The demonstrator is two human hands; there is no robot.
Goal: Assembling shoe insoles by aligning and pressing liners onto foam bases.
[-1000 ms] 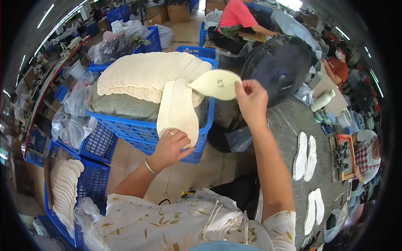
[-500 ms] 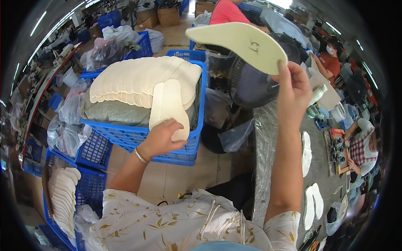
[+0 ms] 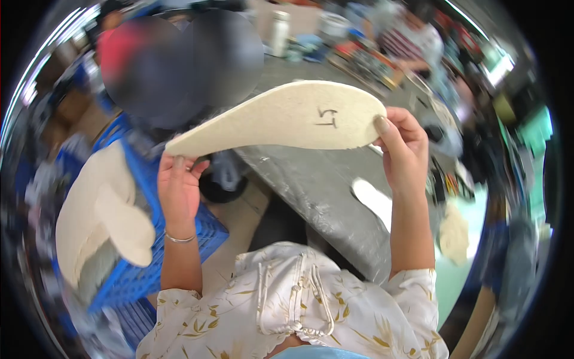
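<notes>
A cream shoe insole [image 3: 281,116] with dark handwriting is stretched level between my two hands, in front of me and above the table. My left hand [image 3: 179,185] pinches its narrow end, thumb on the near face. At the broad end, my right hand [image 3: 403,143] grips the edge between thumb and fingers. To the left, a blurred pile of cream insoles [image 3: 89,197] lies on a blue plastic crate [image 3: 134,272], with a loose insole [image 3: 128,230] resting on top.
A grey covered table [image 3: 317,197] runs diagonally ahead, with a white insole [image 3: 373,200] on it. Farther off stand a pale bottle [image 3: 279,33] and a wooden rack of tools [image 3: 365,66]. Beyond it sits a person in a checked apron [image 3: 412,42].
My view has swung right toward the table. My left hand has left the insoles on the crate and taken the narrow end of the marked insole, which is lower and level now.
</notes>
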